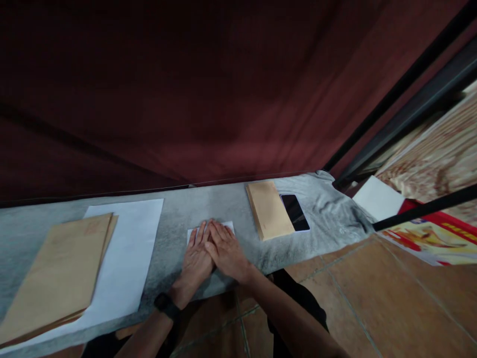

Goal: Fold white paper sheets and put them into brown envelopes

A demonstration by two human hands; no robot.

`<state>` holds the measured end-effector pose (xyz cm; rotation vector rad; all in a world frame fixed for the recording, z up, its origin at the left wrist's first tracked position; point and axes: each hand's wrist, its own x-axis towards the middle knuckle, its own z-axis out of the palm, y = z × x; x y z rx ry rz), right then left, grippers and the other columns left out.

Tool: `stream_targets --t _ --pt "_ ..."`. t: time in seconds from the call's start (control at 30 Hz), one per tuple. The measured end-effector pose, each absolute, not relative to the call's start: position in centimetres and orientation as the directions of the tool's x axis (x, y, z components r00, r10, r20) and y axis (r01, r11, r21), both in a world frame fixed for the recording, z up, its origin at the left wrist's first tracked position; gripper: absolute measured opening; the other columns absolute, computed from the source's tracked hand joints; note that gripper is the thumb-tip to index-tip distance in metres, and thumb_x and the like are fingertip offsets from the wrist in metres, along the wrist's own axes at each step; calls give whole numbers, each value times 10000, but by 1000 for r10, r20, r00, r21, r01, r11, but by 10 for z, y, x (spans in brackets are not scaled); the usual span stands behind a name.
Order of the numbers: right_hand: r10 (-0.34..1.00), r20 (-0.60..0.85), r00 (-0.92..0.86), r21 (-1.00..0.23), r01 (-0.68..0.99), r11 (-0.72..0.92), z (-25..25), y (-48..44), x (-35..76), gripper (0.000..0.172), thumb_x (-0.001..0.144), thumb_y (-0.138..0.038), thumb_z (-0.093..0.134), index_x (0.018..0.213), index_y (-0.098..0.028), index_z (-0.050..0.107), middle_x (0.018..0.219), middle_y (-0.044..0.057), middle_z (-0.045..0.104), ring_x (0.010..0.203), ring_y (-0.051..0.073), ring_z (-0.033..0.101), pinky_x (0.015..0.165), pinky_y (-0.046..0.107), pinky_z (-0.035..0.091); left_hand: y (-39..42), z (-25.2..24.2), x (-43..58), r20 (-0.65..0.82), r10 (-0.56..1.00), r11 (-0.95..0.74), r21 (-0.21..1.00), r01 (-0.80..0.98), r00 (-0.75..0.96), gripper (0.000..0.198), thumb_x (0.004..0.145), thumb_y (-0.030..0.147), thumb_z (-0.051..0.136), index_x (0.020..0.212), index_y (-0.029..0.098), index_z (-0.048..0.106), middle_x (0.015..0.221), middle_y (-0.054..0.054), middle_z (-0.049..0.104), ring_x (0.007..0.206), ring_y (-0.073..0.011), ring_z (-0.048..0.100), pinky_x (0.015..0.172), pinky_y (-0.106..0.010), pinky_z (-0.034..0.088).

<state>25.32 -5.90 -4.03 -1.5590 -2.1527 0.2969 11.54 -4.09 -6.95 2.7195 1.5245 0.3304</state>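
Observation:
Both of my hands lie flat on a small folded white sheet of paper (227, 226) on a grey cloth-covered surface (175, 238). My left hand (196, 261), a black watch on its wrist, has its fingers stretched out on the paper. My right hand (226, 249) presses down beside it, fingers flat and partly overlapping the left. Most of the paper is hidden under my hands.
A stack of brown envelopes (55, 278) lies on white sheets (128, 248) at the left. A smaller stack of brown envelopes (267, 209) and a black phone (294, 212) lie to the right. A dark red curtain (186, 89) hangs behind. Tiled floor (372, 298) and printed papers (428, 236) are at right.

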Motion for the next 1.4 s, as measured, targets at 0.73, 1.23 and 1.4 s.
stream_targets --t 0.73,1.23,1.4 --pt "971 226 -82 -305 940 151 -53 -52 294 458 1063 -292 478 1492 -135 516 1577 135 520 1467 289 457 1221 470 354 -37 -58 80 283 926 -316 223 922 249 622 1028 417 314 1467 22 511 1556 -264 502 1483 -381 443 1210 -578 343" --pt "989 143 35 -409 912 27 -37 -21 297 178 997 -159 518 1009 -217 686 1100 105 691 1071 261 628 933 394 501 -3 -43 70 214 961 -257 465 847 175 88 892 249 522 820 234 571 896 -81 670 926 -264 645 901 -398 529" --pt "982 186 31 -360 932 38 -33 -26 296 180 983 -164 548 1089 -182 692 1249 151 678 1216 293 598 1059 458 469 -4 -36 78 166 979 -186 467 864 121 107 895 234 535 811 240 602 830 -45 674 885 -232 647 814 -331 516"
